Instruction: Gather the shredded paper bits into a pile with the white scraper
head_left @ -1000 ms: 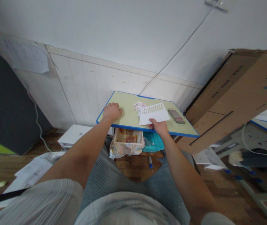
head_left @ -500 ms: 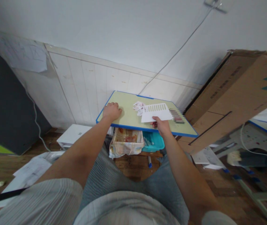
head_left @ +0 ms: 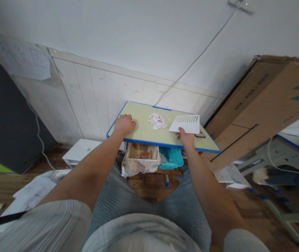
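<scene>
My right hand [head_left: 186, 137] is closed on the near edge of a thin white slotted sheet [head_left: 185, 128], thumb on top and fingers beneath. A row of narrow slots runs along the sheet's far side. It is held over the right part of a small pale-yellow desk [head_left: 141, 131] with a blue rim. Left of the sheet lies a little heap of torn paper scraps [head_left: 157, 121], now apart from it. On the desk's left part rests my left hand [head_left: 124, 124], palm down with nothing in it, its fingers slightly bent.
Under the desktop stand a cloth-lined basket [head_left: 141, 166] and a turquoise bin [head_left: 174, 161]. A flat object, partly blurred [head_left: 201, 133], lies at the desk's right. A large cardboard box [head_left: 259, 105] leans on the right; a white box [head_left: 81, 152] sits on the floor at left.
My right hand has moved the slotted sheet right, away from the paper scraps and partly over the flat object. The scraps now show whole. My left hand has stayed in place.
</scene>
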### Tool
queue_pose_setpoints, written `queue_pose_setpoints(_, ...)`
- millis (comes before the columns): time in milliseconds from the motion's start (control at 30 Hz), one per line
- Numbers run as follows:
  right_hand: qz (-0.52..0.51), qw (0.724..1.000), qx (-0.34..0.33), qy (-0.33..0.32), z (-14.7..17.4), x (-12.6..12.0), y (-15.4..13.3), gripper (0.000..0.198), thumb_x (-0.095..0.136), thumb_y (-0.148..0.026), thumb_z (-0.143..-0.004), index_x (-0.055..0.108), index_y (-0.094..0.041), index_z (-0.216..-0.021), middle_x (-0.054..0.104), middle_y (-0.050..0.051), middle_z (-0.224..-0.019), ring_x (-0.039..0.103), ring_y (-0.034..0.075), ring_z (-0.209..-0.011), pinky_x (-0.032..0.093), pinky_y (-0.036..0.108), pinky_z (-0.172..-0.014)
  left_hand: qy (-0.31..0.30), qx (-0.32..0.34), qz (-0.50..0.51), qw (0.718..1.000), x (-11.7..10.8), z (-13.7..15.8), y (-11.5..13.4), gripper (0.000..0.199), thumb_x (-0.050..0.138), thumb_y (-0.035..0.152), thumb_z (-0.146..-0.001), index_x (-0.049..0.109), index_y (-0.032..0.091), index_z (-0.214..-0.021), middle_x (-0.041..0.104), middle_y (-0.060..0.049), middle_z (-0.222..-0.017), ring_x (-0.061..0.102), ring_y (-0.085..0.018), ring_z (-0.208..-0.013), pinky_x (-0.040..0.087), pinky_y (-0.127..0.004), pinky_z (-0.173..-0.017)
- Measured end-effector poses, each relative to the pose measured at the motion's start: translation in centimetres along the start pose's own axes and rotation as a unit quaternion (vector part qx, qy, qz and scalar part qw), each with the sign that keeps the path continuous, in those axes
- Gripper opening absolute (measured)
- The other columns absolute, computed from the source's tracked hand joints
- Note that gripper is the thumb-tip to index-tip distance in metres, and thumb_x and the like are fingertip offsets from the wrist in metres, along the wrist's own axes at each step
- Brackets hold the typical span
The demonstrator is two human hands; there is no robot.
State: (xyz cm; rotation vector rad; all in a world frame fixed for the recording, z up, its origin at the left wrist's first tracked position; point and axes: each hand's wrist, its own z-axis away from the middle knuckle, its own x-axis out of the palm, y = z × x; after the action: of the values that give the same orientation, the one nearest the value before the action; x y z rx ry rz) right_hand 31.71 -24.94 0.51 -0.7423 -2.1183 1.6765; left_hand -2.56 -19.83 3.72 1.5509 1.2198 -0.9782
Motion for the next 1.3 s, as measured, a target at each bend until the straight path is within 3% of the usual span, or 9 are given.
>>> queue_pose_setpoints(300,0.031,0.999,-0.017,-0.036,0.0,0.1,0.3,0.019,0.082,-0.037,-0.088,0.069,-0.027,-0.08,0.077,0.004,-0.063,0.064,0.022,-0.05,0.054,0.034,-0.051,-0.006,-0.003,-0.005,1.0,-0.3,0.2,0.2,0.053,0.05,0.036,-0.115,0.079,0.009,-0.149,0.077,-0.026,-0.156,0.068,-0.042,-0.15,0.057,-0.052,-0.122)
queue_pose_setpoints(600,0.04,0.989,-0.015,-0.14,1.1,1.1,-0.6,0.018,0.084,-0.035,-0.085,0.072,-0.025,-0.077,0.079,0.007,-0.063,0.066,0.021,-0.049,0.058,0.033,-0.052,0.0,-0.001,-0.008,1.0,-0.1,0.0,0.0,0.05,0.05,0.037,-0.116,0.079,0.01,-0.148,0.077,-0.026,-0.155,0.068,-0.041,-0.151,0.057,-0.05,-0.122)
queue_pose_setpoints(867,0.042,0.978,0.004,-0.202,0.8,-2.4,-1.7,0.021,0.089,-0.031,-0.08,0.07,-0.025,-0.073,0.074,0.006,-0.058,0.064,0.022,-0.05,0.057,0.033,-0.052,-0.004,0.0,-0.007,1.0,-0.2,0.1,0.1,0.052,0.05,0.036,-0.116,0.078,0.008,-0.149,0.076,-0.027,-0.157,0.068,-0.041,-0.152,0.057,-0.051,-0.122)
queue_pose_setpoints(1067,-0.001,0.98,0.032,-0.197,0.9,-4.5,-1.7,0.025,0.091,-0.032,-0.076,0.069,-0.026,-0.087,0.074,0.002,-0.064,0.065,0.021,-0.051,0.056,0.033,-0.049,-0.001,-0.002,-0.005,1.0,0.0,-0.1,-0.1,0.05,0.051,0.035,-0.115,0.079,0.01,-0.148,0.077,-0.027,-0.156,0.068,-0.041,-0.151,0.057,-0.051,-0.12)
queue_pose_setpoints(1300,-0.033,0.985,0.059,-0.159,0.7,-4.2,-1.0,0.026,0.091,-0.034,-0.078,0.069,-0.026,-0.09,0.073,0.001,-0.062,0.068,0.022,-0.055,0.058,0.03,-0.05,0.005,-0.001,-0.005,1.0,0.2,-0.2,-0.1,0.052,0.051,0.037,-0.115,0.079,0.01,-0.148,0.077,-0.026,-0.156,0.068,-0.042,-0.151,0.058,-0.051,-0.121)
